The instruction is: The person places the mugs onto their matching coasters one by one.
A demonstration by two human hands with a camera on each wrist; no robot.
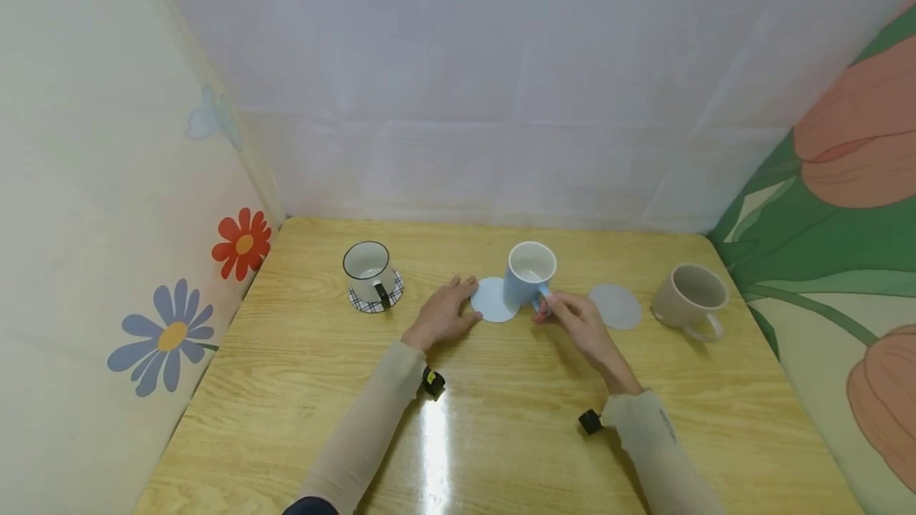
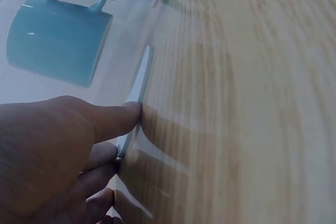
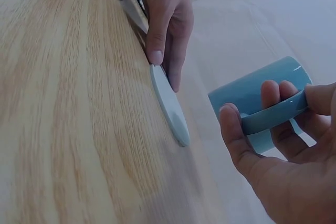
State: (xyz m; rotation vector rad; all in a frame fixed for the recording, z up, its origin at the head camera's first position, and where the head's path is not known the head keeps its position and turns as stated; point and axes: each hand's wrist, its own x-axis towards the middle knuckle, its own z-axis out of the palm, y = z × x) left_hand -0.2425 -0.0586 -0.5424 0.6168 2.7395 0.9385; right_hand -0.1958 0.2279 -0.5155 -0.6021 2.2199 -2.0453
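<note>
My right hand (image 1: pixel 578 324) grips the handle of a light blue mug (image 1: pixel 527 280); thumb and fingers go round the handle. The mug, white inside, hangs above the table, as the left wrist view shows, and overlaps the right part of a round light blue coaster (image 1: pixel 492 300) in the head view. With thumb and fingers spread along its left edge, my left hand (image 1: pixel 445 312) holds the coaster flat on the table. In the right wrist view, the coaster (image 3: pixel 170 108) lies between the left hand (image 3: pixel 165 19) and the raised mug (image 3: pixel 262 85).
A white mug with a black rim (image 1: pixel 368 262) stands on a checked coaster (image 1: pixel 366 306) to the left. To the right lie a round grey coaster (image 1: pixel 617 307) and a beige mug (image 1: pixel 680 300), its handle toward the front right. White cloth (image 1: pixel 429 102) borders the table's back.
</note>
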